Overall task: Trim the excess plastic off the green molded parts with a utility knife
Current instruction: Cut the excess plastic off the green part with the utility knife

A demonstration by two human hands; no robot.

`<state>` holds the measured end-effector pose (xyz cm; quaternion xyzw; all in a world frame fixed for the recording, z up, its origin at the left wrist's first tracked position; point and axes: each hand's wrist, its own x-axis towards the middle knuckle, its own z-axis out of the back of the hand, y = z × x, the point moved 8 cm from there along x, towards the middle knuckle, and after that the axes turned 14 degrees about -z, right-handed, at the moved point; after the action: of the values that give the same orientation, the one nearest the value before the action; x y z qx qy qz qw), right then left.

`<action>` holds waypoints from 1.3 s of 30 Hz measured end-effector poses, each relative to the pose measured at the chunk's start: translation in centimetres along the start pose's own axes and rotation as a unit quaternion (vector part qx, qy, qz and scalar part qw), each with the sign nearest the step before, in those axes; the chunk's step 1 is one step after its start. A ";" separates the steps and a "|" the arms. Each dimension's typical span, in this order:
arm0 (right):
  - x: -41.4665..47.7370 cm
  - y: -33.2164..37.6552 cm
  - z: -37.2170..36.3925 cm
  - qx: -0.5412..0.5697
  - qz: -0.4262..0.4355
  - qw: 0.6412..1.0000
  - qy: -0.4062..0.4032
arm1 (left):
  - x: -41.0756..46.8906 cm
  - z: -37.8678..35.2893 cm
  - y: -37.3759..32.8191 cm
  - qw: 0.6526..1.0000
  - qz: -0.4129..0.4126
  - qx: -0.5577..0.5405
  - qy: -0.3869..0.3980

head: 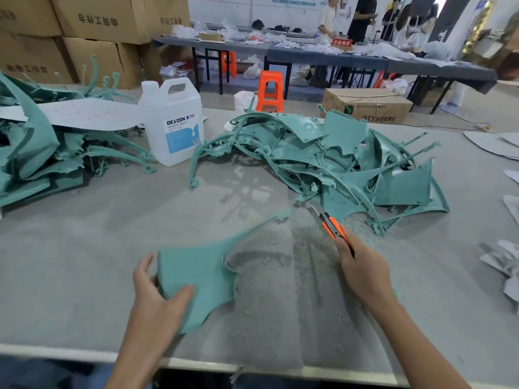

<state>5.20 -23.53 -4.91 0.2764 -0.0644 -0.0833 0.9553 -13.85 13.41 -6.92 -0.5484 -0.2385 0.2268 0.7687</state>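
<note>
Head cam: left hand (157,299) pinches smooth, wing-shaped green part (202,276) near bench (84,276) front edge; right hand (362,265) grips orange utility knife (332,226), blade out, w/ shavings (280,290) between.

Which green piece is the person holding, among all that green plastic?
On the grey worktable, look nearer than the tangled pile of green parts. One fan-shaped green part is alone there, thin tail pointing toward the pile. Only it is held by the left hand.
</note>
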 end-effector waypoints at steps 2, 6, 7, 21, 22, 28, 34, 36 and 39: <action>-0.3 0.1 0.2 0.018 -0.003 1.000 0.002 | 0.1 0.9 -0.3 0.987 -0.044 0.152 0.019; -1.9 0.1 1.0 0.078 -0.009 0.997 0.000 | 0.4 -0.2 -2.6 0.932 -0.156 0.317 0.085; -2.3 -0.1 1.2 0.094 -0.015 0.995 0.002 | 0.8 -1.0 -2.7 0.931 -0.159 0.310 0.111; -11.2 3.6 1.5 0.137 0.085 0.969 0.189 | 0.8 -10.1 -2.6 0.862 -0.192 0.410 0.227; -11.4 4.3 1.0 0.127 0.097 0.966 0.201 | 0.8 -10.0 -2.6 0.862 -0.193 0.413 0.222; -11.5 5.8 -1.1 0.042 0.097 0.967 0.231 | 0.8 -9.9 -2.7 0.861 -0.203 0.417 0.208; -9.3 5.0 2.0 -0.010 0.068 0.993 0.093 | 0.8 -9.9 -2.7 0.861 -0.218 0.409 0.211; -8.9 5.2 3.2 -0.009 0.067 0.997 0.038 | 0.8 -9.9 -2.8 0.860 -0.218 0.412 0.208; -10.2 6.1 3.0 0.003 0.102 0.993 0.052 | 0.8 -10.0 -2.7 0.860 -0.216 0.413 0.207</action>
<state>-4.54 -18.00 0.14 0.2755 -0.0421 0.0290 0.9599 -6.88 5.73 -7.07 -0.1499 -0.0704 0.0141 0.9861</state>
